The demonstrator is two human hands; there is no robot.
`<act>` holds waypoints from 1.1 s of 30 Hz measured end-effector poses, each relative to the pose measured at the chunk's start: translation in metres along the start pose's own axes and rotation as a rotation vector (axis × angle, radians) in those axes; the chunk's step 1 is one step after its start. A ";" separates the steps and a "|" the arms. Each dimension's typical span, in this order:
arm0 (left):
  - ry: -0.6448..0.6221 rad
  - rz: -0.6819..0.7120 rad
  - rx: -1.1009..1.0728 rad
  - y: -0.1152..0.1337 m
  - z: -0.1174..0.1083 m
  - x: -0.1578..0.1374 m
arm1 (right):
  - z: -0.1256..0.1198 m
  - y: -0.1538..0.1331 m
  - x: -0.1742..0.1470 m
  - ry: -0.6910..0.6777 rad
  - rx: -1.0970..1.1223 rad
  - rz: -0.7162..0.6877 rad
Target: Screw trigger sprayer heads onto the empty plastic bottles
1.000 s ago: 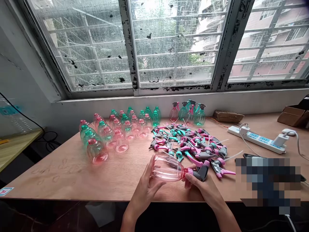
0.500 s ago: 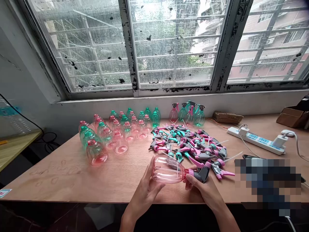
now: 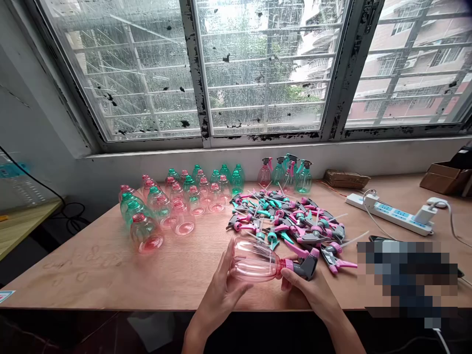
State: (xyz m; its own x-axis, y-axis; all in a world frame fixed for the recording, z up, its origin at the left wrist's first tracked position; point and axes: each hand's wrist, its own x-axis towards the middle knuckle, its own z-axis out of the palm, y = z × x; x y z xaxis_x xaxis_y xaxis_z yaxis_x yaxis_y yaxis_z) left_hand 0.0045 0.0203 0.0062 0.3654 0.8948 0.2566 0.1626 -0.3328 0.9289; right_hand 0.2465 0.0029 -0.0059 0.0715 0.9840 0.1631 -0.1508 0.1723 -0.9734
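Note:
A clear pink spray bottle (image 3: 254,260) lies sideways in the air between my hands, its base to the left. My left hand (image 3: 223,282) is wrapped around the base end, thumb below. At the neck, my right hand (image 3: 304,285) grips the pink collar of the grey and pink trigger sprayer head (image 3: 305,267), which sits on the bottle's mouth. Just behind the bottle spreads a pile of loose trigger sprayer heads (image 3: 291,216) in pink, teal and grey, some with white tubes sticking out.
Open pink and green bottles (image 3: 182,219) stand in a group at the left. Several bottles with sprayers (image 3: 279,172) stand by the wall. A power strip (image 3: 391,214), a flat cardboard piece (image 3: 346,179), a cardboard box (image 3: 448,177) and a blurred-out object (image 3: 409,275) are at the right.
The bottle and both hands have shifted very slightly left and down. My right fingers have moved a little at the collar; both hands keep their hold.

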 end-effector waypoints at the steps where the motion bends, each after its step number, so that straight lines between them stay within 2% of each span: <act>1: 0.003 -0.006 -0.020 0.000 0.000 0.000 | 0.001 0.000 0.000 0.001 -0.003 0.001; 5: 0.013 0.001 -0.068 0.003 0.000 0.001 | 0.003 0.000 -0.001 -0.001 -0.019 0.014; 13: 0.009 0.003 0.061 0.000 0.001 -0.002 | 0.001 -0.002 0.001 -0.005 0.040 0.018; 21: -0.019 -0.011 -0.047 0.005 -0.001 0.001 | 0.000 0.004 0.000 0.003 0.009 0.024; 24: -0.022 -0.011 -0.008 0.003 -0.001 0.001 | -0.002 0.005 0.001 0.004 0.020 0.024; 28: -0.005 0.010 0.036 -0.001 0.000 -0.001 | -0.002 0.004 0.001 -0.021 0.022 0.010; 33: 0.009 -0.018 -0.009 0.001 -0.001 -0.001 | -0.002 -0.002 0.001 -0.075 -0.060 -0.010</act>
State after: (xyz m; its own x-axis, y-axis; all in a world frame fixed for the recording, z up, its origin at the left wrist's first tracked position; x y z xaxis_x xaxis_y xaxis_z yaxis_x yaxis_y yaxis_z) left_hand 0.0038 0.0196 0.0070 0.3543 0.9033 0.2420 0.1611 -0.3139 0.9357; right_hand 0.2488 0.0034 -0.0045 -0.0021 0.9833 0.1819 -0.0911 0.1810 -0.9793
